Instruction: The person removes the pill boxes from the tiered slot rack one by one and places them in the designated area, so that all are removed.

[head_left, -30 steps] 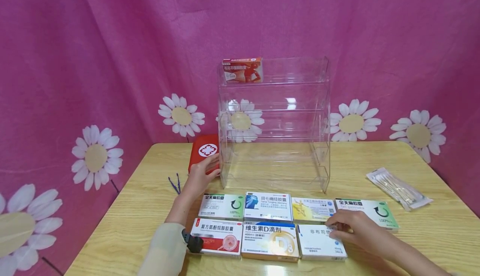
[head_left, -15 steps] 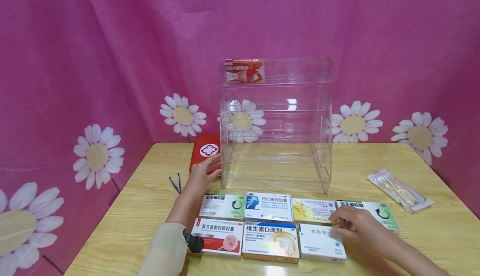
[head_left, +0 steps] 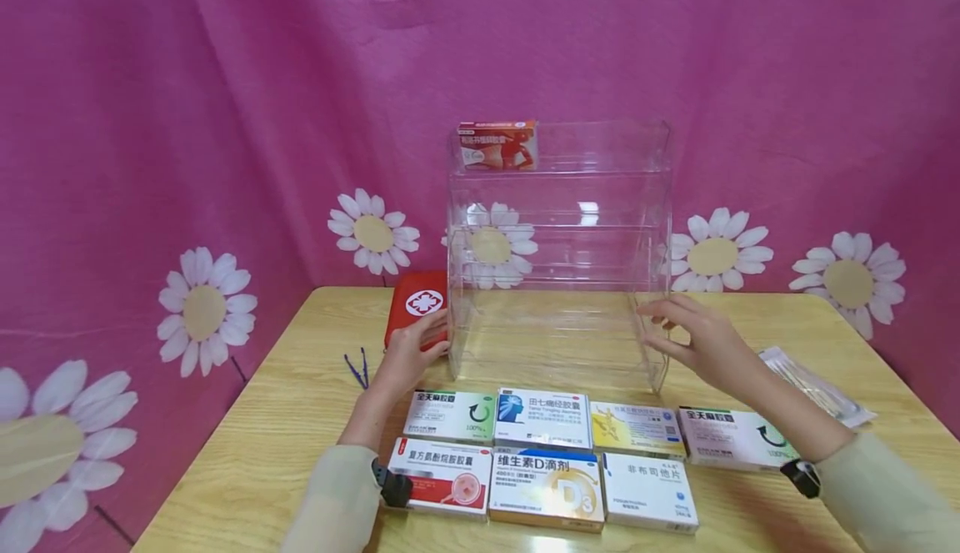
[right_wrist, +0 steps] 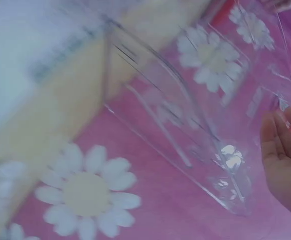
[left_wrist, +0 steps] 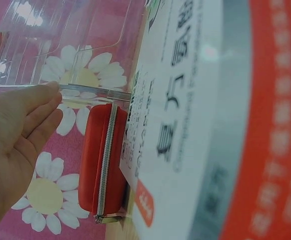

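Note:
A clear acrylic tiered rack [head_left: 562,173] stands on the wooden table, with a red medicine box [head_left: 498,148] in its top tier at the left. My left hand [head_left: 408,353] is at the rack's lower left side, fingers extended and fingertips right at the side panel. In the left wrist view those fingers [left_wrist: 43,102] lie straight along the panel's edge. At the opposite side my right hand [head_left: 701,340] has its fingertips at the lower right panel, fingers loosely bent and thumb apart. Neither palm holds anything.
Medicine boxes lie flat in two rows before the rack, among them a vitamin D box [head_left: 546,486] and a white box [head_left: 649,490]. A red first-aid pouch [head_left: 415,290] and blue tweezers [head_left: 358,369] lie left. Packed cotton swabs [head_left: 813,386] lie right.
My right hand has left the white box at the front right and moved up and back to the rack's right side. My left hand stays at the left panel. The head view has shifted slightly.

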`<action>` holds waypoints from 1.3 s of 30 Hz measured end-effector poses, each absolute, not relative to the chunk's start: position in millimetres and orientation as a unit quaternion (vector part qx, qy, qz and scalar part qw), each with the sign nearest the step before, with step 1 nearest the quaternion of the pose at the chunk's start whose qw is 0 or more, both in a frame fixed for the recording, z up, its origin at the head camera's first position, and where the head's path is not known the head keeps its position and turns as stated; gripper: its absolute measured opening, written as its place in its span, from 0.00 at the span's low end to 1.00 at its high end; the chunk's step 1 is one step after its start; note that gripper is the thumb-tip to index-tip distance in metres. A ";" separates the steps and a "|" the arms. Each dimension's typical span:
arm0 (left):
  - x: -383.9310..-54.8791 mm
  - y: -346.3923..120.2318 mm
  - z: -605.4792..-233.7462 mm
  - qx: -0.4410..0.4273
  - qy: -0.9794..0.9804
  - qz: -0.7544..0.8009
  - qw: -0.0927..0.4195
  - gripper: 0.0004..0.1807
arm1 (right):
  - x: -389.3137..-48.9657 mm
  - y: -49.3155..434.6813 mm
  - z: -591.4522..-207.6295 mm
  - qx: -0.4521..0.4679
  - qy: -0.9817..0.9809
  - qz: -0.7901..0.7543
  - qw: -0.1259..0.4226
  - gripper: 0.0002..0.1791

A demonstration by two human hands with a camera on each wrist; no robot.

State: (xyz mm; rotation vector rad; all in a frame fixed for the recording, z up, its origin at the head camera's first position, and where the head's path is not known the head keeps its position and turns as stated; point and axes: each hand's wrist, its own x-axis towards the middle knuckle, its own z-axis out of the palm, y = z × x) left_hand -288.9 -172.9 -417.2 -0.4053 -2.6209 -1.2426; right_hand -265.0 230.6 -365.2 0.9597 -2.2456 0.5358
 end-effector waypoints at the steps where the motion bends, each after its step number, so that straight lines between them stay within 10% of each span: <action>1: -289.3 -172.8 -417.8 -0.137 -0.890 -0.422 0.106 0.31 | -271.4 226.9 -359.1 0.366 -0.851 0.200 0.320 0.26; 19: -290.3 -173.2 -420.6 -0.126 -0.894 -0.416 0.105 0.32 | -383.6 142.6 -253.0 0.347 -0.817 0.263 0.378 0.22; 39: -281.0 -182.4 -413.9 -0.136 -0.888 -0.432 0.077 0.30 | -430.2 80.5 -206.7 0.242 -0.889 0.250 0.297 0.11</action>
